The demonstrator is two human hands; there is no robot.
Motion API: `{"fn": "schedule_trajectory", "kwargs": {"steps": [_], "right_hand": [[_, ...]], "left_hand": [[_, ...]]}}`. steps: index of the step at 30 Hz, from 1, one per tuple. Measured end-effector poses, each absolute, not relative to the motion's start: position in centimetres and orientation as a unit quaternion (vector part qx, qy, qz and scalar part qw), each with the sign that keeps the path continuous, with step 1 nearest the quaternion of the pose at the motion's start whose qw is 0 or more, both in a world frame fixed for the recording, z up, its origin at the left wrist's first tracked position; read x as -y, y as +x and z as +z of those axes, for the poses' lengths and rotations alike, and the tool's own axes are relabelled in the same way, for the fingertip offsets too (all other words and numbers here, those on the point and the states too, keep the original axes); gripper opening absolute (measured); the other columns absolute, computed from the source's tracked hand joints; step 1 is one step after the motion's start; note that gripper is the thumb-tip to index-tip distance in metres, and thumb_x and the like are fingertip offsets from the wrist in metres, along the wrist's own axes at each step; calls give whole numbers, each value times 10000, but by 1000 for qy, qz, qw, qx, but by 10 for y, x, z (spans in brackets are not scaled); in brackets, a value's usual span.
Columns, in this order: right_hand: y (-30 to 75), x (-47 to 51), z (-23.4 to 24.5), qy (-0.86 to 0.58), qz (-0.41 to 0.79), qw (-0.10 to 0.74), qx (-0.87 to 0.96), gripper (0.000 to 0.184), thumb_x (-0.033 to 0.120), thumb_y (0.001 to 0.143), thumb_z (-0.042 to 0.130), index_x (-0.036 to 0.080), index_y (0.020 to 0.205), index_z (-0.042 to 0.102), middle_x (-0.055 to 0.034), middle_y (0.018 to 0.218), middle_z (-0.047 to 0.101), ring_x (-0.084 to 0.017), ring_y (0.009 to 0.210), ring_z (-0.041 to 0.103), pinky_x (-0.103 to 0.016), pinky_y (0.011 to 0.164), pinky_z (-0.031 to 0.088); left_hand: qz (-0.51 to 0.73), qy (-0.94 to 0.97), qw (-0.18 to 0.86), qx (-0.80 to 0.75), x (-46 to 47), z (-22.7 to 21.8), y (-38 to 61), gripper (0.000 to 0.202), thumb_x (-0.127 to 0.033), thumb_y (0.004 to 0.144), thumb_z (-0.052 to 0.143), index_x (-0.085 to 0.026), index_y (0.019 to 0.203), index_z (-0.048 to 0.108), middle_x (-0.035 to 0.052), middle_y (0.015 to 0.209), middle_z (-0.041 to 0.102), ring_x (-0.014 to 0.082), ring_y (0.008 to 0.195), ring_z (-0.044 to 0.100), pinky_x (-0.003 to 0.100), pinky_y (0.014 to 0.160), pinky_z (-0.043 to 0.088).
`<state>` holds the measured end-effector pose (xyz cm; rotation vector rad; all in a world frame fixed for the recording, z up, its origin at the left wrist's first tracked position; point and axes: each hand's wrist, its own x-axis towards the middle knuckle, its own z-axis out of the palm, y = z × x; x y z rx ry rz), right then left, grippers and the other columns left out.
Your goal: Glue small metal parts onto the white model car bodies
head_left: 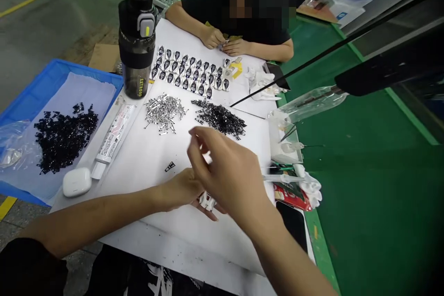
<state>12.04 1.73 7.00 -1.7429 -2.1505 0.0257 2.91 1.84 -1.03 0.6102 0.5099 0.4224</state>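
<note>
Low over the front of the white table, my left hand (182, 188) is closed around a small shiny white part with dark reddish spots (207, 201). My right hand (233, 171) crosses above it and hides some of its fingers. The thumb and index finger of the right hand are pinched together; whatever they hold is too small to make out. One loose black frame-like piece (169, 166) lies left of my hands. Beyond them are a pile of black pieces (224, 119) and a pile of small silver metal pieces (163, 113).
Rows of dark oval-faced white pieces (189, 71) lie farther back, before a co-worker's hands (225, 42). At left stand a bottle (137, 51), a tube (116, 134), a white earbud case (77, 182) and a blue tray (62, 71). A phone (292, 224) lies right.
</note>
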Motion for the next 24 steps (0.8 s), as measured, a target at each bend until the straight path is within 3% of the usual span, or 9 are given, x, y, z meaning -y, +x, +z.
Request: {"fn": "schedule_trajectory", "kwargs": {"steps": [3, 6, 12, 17, 22, 24], "right_hand": [[113, -71, 66, -679, -36, -82, 728, 292, 93, 955, 394, 111, 1050, 670, -170, 994, 688, -269, 921, 666, -299, 615, 412], [110, -106, 51, -700, -44, -171, 691, 346, -30, 883, 389, 24, 1082, 667, -253, 1046, 672, -316, 1000, 674, -314, 681, 446], [109, -120, 34, -705, -41, -220, 673, 340, -46, 862, 431, -18, 1100, 673, -281, 1006, 679, -303, 961, 709, -291, 680, 453], [109, -119, 39, -708, -45, -210, 672, 298, -15, 851, 477, -15, 1092, 651, -265, 942, 679, -302, 926, 715, -278, 638, 430], [116, -82, 60, -676, -29, -178, 714, 182, 63, 896, 472, 106, 970, 633, -142, 881, 683, -222, 761, 691, -267, 540, 328], [123, -51, 68, -647, -43, -105, 754, 123, 128, 922, 476, 159, 890, 590, -94, 855, 670, -188, 689, 651, -278, 514, 313]], "left_hand": [[161, 292, 904, -267, -20, -10, 31, 243, -281, 936, 595, -139, 1120, 664, 78, 816, 661, 223, 714, 711, 399, 647, 602], [145, 280, 905, -285, -21, -10, 33, 233, -223, 949, 545, -153, 1165, 598, 60, 823, 643, 205, 680, 714, 400, 649, 598], [148, 286, 904, -283, -20, -10, 35, 218, -201, 977, 480, -168, 1172, 572, 48, 815, 627, 180, 654, 705, 418, 664, 608], [169, 297, 902, -263, -20, -15, 36, 271, -330, 934, 603, -174, 1156, 591, 51, 829, 619, 196, 690, 704, 418, 658, 607], [169, 309, 896, -271, -19, -11, 34, 317, -393, 914, 620, -168, 1137, 601, 60, 840, 615, 212, 715, 699, 394, 633, 593], [181, 334, 887, -261, -19, -8, 32, 296, -410, 915, 620, -161, 1075, 625, 75, 852, 621, 223, 754, 686, 382, 635, 585]]}}
